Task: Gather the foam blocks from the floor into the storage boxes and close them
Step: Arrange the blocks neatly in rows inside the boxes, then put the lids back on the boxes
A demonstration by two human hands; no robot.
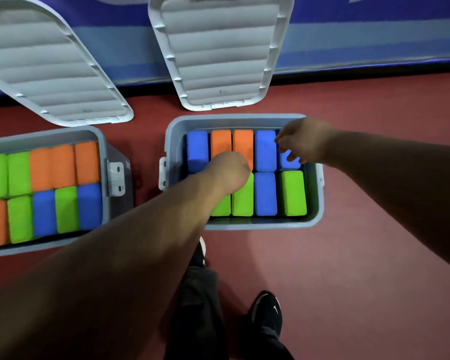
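The right storage box (244, 120) stands open on the floor, packed with upright blue, orange and green foam blocks. My right hand (300, 142) reaches over its far right corner, thumb and curled fingers around a blue block (289, 164) there. My left hand (229, 175) is low over the middle of the box, on an orange block (242, 144) and a green block (243, 201); its fingers point down and are hidden. The left storage box (103, 141) is also open and full of blocks.
Two grey lids lean on the blue wall: one lid (52, 66) behind the left box, another lid (218, 48) behind the right box. Grey latches (116, 179) hang on the box sides. My dark trouser leg and black shoe (266, 315) stand on the red floor.
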